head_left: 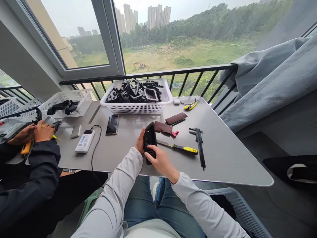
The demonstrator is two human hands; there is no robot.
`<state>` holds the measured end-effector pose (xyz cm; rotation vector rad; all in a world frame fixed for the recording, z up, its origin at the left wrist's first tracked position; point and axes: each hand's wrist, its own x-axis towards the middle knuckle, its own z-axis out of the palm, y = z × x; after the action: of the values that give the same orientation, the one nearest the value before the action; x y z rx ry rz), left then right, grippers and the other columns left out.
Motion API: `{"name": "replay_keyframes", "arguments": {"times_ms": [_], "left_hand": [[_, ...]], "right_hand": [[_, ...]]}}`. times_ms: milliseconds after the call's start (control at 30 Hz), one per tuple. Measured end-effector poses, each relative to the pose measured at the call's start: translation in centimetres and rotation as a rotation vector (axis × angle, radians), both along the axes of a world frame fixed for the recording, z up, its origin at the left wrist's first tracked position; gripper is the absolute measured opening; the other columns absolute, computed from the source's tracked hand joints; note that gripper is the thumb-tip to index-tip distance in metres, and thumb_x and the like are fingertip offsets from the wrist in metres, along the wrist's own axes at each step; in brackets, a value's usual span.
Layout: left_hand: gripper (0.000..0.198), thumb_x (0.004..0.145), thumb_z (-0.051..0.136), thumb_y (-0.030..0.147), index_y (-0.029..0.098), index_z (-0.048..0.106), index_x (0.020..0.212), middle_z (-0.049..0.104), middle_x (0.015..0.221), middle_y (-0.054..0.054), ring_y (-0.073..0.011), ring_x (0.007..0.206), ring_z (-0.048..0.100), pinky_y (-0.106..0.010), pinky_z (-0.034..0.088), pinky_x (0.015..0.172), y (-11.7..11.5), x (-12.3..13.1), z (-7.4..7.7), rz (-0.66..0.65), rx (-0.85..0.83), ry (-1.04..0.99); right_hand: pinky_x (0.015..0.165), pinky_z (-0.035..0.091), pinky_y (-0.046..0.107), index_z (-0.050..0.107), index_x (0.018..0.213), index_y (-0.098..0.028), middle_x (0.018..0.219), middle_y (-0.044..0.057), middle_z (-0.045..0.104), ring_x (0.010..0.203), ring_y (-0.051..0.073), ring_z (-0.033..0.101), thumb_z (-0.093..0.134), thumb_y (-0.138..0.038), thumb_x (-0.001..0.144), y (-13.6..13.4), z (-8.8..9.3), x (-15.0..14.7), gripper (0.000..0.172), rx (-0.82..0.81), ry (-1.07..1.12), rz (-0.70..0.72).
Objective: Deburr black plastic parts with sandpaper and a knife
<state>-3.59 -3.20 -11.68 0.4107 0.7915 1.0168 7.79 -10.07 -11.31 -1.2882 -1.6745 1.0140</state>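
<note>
A black tray-shaped plastic part is held up over the table's front edge, its hollow side toward me. My left hand grips its left side, with the thumb along the edge. The fingers of my right hand are closed at the part's lower end, some reaching into the hollow; whether they pinch something small there is hidden. Just right of the part lies a file with a yellow and black handle. Behind it rest two brown sanding blocks and a small red piece.
A white basket of black plastic parts stands at the back. A black caliper and a yellow cutter lie to the right. Leftward are a phone and a cabled power bank. A co-worker's hands work at far left.
</note>
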Motion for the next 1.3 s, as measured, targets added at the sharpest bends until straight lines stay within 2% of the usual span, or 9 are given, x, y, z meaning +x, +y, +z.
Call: {"name": "replay_keyframes", "arguments": {"times_ms": [167,300,400,567,767,867,967,1133,1300], "left_hand": [[0.061,0.058,0.067,0.074,0.015,0.064,0.072,0.061,0.058,-0.001,-0.0134,0.05,0.057,-0.026,0.046,0.05,0.1,-0.1,0.0,0.049,0.022,0.039],[0.061,0.063,0.063,0.073,0.016,0.067,0.083,0.064,0.066,-0.001,-0.0137,0.056,0.058,-0.025,0.045,0.052,0.3,-0.1,0.2,0.052,0.156,-0.068],[0.05,0.069,0.07,0.058,0.016,0.068,0.096,0.069,0.079,-0.004,-0.0158,0.066,0.064,-0.025,0.048,0.058,0.2,-0.1,0.4,-0.046,0.196,-0.111],[0.024,0.071,0.072,0.032,0.013,0.067,0.085,0.071,0.072,-0.004,-0.016,0.06,0.065,-0.026,0.051,0.058,0.3,-0.3,0.4,-0.013,0.063,-0.074],[0.024,0.067,0.075,0.031,0.014,0.063,0.079,0.067,0.064,0.0,-0.0121,0.052,0.061,-0.023,0.048,0.051,0.6,-0.4,0.4,0.154,0.063,-0.033],[0.03,0.06,0.079,0.028,0.014,0.061,0.081,0.067,0.066,0.0,-0.012,0.054,0.061,-0.023,0.049,0.053,0.6,-0.3,0.4,0.142,0.121,0.004],[0.036,0.055,0.08,0.026,0.014,0.06,0.082,0.066,0.064,0.0,-0.0102,0.047,0.057,-0.021,0.043,0.046,0.4,-0.4,0.4,0.009,0.156,0.07],[0.043,0.053,0.079,0.024,0.014,0.062,0.092,0.068,0.07,-0.002,-0.0112,0.049,0.058,-0.021,0.04,0.046,-0.3,-0.7,0.7,-0.248,0.204,0.124],[0.047,0.054,0.079,0.022,0.016,0.062,0.098,0.067,0.068,-0.001,-0.0128,0.051,0.059,-0.023,0.041,0.051,-0.6,-0.8,0.4,-0.335,0.199,0.114]], "right_hand": [[0.074,0.051,0.036,0.068,0.093,-0.019,0.088,0.008,0.073,0.079,0.023,0.066,0.059,-0.03,0.073,-0.8,-0.1,-0.2,0.024,-0.013,-0.091,0.006],[0.07,0.051,0.033,0.068,0.087,-0.019,0.085,0.005,0.073,0.075,0.02,0.065,0.059,-0.033,0.068,-0.1,0.5,1.4,0.025,-0.156,0.277,-0.034],[0.072,0.051,0.034,0.07,0.09,-0.019,0.088,0.006,0.073,0.076,0.021,0.066,0.064,-0.041,0.068,0.5,1.0,2.8,0.031,-0.314,0.586,0.003],[0.081,0.051,0.04,0.074,0.093,-0.019,0.091,0.008,0.075,0.084,0.025,0.067,0.072,-0.054,0.066,0.1,0.6,2.6,0.045,-0.406,0.656,0.094],[0.093,0.047,0.045,0.076,0.094,-0.02,0.097,0.008,0.075,0.095,0.026,0.065,0.063,-0.064,0.074,-1.1,-1.6,1.7,0.05,-0.309,0.522,0.02],[0.094,0.046,0.045,0.074,0.096,-0.018,0.102,0.01,0.073,0.099,0.027,0.064,0.065,-0.056,0.075,-0.7,-1.6,3.6,0.044,-0.177,0.389,-0.198],[0.096,0.045,0.045,0.07,0.106,-0.02,0.107,0.01,0.07,0.103,0.026,0.062,0.059,-0.047,0.082,0.2,-0.7,5.7,0.038,0.035,0.314,-0.416],[0.1,0.042,0.043,0.071,0.101,-0.023,0.108,0.008,0.066,0.108,0.024,0.058,0.055,-0.035,0.085,3.2,1.2,6.2,0.026,0.263,0.18,-0.311],[0.09,0.048,0.04,0.072,0.095,-0.023,0.098,0.007,0.064,0.096,0.023,0.06,0.05,-0.032,0.086,5.7,1.1,4.6,0.025,0.22,0.067,-0.096]]}}
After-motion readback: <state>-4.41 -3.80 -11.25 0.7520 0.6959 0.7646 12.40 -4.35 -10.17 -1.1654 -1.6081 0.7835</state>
